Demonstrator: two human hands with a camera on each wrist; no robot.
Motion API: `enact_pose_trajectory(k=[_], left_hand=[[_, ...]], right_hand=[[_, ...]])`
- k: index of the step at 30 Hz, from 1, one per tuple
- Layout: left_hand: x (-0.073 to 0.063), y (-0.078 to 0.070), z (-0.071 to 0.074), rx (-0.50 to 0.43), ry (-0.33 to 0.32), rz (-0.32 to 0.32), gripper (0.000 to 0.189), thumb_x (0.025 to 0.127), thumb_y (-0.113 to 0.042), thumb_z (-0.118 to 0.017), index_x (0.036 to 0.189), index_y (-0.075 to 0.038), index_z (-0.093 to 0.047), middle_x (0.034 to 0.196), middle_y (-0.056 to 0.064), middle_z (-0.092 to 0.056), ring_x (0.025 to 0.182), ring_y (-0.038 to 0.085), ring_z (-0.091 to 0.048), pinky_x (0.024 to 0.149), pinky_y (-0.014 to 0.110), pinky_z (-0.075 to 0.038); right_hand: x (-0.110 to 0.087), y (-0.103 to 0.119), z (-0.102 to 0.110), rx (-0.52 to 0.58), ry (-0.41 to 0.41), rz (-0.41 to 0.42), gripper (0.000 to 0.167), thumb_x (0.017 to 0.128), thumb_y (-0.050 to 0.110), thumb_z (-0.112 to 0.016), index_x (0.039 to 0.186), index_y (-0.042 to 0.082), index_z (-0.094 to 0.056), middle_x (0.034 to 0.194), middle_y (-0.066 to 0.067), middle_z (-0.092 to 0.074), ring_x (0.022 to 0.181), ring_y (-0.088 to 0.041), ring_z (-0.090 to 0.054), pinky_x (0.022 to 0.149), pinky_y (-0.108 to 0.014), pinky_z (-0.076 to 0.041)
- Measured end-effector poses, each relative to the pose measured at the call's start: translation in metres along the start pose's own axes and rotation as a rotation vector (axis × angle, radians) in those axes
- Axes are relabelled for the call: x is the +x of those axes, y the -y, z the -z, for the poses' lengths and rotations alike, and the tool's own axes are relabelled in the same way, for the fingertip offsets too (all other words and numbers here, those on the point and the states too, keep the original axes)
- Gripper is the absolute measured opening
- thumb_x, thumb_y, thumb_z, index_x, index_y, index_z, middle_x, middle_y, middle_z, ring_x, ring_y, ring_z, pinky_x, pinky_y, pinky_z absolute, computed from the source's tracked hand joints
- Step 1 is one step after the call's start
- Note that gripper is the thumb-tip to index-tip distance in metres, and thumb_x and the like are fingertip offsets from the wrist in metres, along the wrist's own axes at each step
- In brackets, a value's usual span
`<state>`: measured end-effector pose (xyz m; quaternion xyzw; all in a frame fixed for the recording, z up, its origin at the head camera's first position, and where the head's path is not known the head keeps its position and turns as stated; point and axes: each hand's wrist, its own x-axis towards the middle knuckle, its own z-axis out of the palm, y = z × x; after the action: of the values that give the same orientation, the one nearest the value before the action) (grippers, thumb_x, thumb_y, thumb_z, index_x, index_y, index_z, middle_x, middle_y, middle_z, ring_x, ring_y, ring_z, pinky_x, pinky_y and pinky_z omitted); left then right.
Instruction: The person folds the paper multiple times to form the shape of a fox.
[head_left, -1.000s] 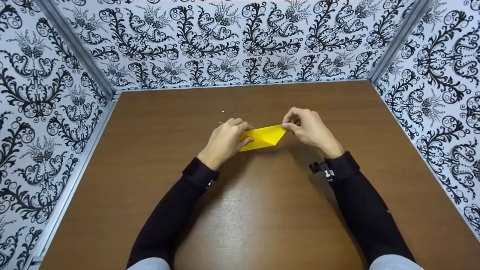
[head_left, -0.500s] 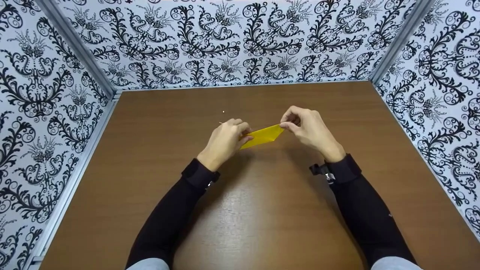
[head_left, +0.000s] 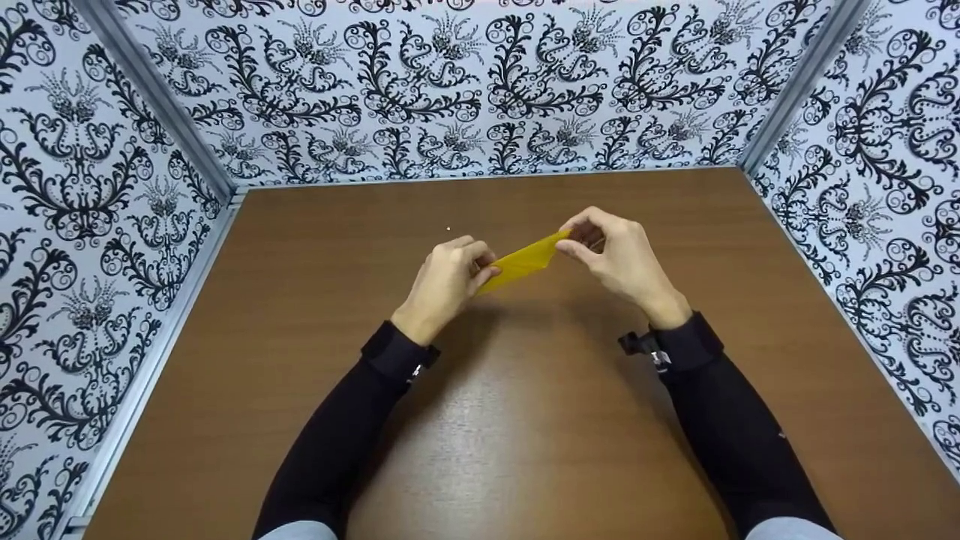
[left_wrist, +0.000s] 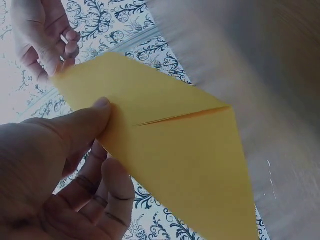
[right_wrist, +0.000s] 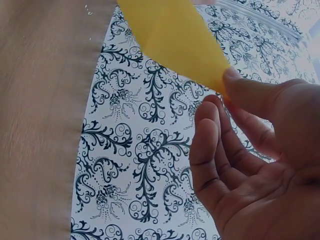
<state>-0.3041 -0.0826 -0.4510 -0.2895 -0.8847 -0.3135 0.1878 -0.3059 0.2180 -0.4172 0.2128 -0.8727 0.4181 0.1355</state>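
Observation:
A folded sheet of yellow paper (head_left: 521,262) is held up over the table between both hands. My left hand (head_left: 442,281) pinches its long edge near the left end, thumb on the near face. At the far right corner, my right hand (head_left: 619,255) pinches the paper between thumb and index finger. In the left wrist view the yellow paper (left_wrist: 175,145) shows slanted ends and a fold line with a narrow slit running in from one corner. Curled loosely below the paper are the other fingers of the right hand (right_wrist: 250,145) in the right wrist view.
The brown wooden table (head_left: 480,420) spreads beneath both arms. A tiny white speck (head_left: 448,229) lies on it beyond the left hand. Patterned black-and-white walls (head_left: 480,90) with metal corner posts (head_left: 161,97) enclose the back and sides.
The right hand has lifted its end of the paper slightly, so the paper slants more steeply up to the right and shows a narrower face. The left hand has shifted slightly left.

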Motion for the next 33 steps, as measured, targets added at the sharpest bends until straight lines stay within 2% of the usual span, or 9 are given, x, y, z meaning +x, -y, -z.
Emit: enact_pose_trajectory(k=[4,9,12,16,23,29,33], left_hand=[[-0.001,0.001,-0.001,-0.079,-0.040,0.031,0.012,0.105,-0.017,-0.090,0.103,-0.005,-0.085,0.098,0.012,-0.082,0.085,0.026,-0.079,0.079,0.037,-0.069],[0.000,0.000,-0.003,-0.148,-0.081,0.066,0.016,0.105,-0.019,-0.090,0.102,-0.004,-0.085,0.097,0.013,-0.085,0.084,0.025,-0.082,0.078,0.037,-0.071],[0.000,-0.002,-0.005,-0.203,-0.089,0.099,0.017,0.105,-0.021,-0.090,0.104,-0.005,-0.086,0.099,0.012,-0.087,0.085,0.025,-0.083,0.081,0.039,-0.073],[0.000,-0.006,-0.007,-0.266,-0.082,0.133,0.018,0.104,-0.023,-0.091,0.106,-0.005,-0.086,0.100,0.012,-0.088,0.086,0.026,-0.085,0.084,0.043,-0.074],[0.000,-0.010,-0.010,-0.274,-0.047,0.138,0.020,0.102,-0.026,-0.093,0.106,-0.007,-0.088,0.098,0.008,-0.090,0.085,0.021,-0.086,0.083,0.035,-0.073],[0.001,-0.013,-0.010,-0.277,-0.040,0.139,0.019,0.102,-0.027,-0.093,0.105,-0.008,-0.089,0.098,0.007,-0.090,0.084,0.021,-0.086,0.081,0.034,-0.072],[0.001,-0.015,-0.009,-0.281,-0.047,0.130,0.019,0.102,-0.027,-0.093,0.104,-0.009,-0.089,0.097,0.006,-0.090,0.083,0.020,-0.086,0.080,0.034,-0.072]], right_hand=[[0.000,-0.001,-0.001,0.015,-0.012,-0.026,0.030,0.106,0.021,-0.089,0.129,0.004,-0.081,0.117,-0.012,-0.086,0.097,-0.020,-0.078,0.085,-0.013,-0.060],[0.000,-0.001,-0.005,0.065,0.016,-0.048,0.033,0.108,0.021,-0.086,0.137,0.004,-0.081,0.124,-0.013,-0.087,0.107,-0.026,-0.083,0.089,-0.014,-0.062],[0.001,0.000,-0.008,0.110,0.040,-0.053,0.033,0.109,0.022,-0.085,0.137,0.006,-0.082,0.127,-0.012,-0.087,0.107,-0.029,-0.084,0.089,-0.016,-0.064],[0.000,0.001,-0.011,0.147,0.066,-0.050,0.030,0.110,0.025,-0.085,0.135,0.009,-0.084,0.126,-0.009,-0.089,0.098,-0.025,-0.083,0.086,-0.018,-0.065],[0.000,0.003,-0.016,0.263,0.060,-0.022,0.020,0.111,0.021,-0.082,0.125,0.007,-0.088,0.112,-0.014,-0.089,0.086,-0.012,-0.080,0.080,-0.022,-0.066],[0.001,0.003,-0.019,0.343,0.027,-0.006,0.015,0.111,0.015,-0.081,0.115,0.003,-0.090,0.102,-0.020,-0.088,0.082,-0.011,-0.079,0.079,-0.021,-0.065],[0.001,0.003,-0.019,0.377,0.007,-0.006,0.015,0.110,0.013,-0.082,0.114,0.002,-0.091,0.102,-0.022,-0.087,0.080,-0.012,-0.079,0.079,-0.023,-0.067]])
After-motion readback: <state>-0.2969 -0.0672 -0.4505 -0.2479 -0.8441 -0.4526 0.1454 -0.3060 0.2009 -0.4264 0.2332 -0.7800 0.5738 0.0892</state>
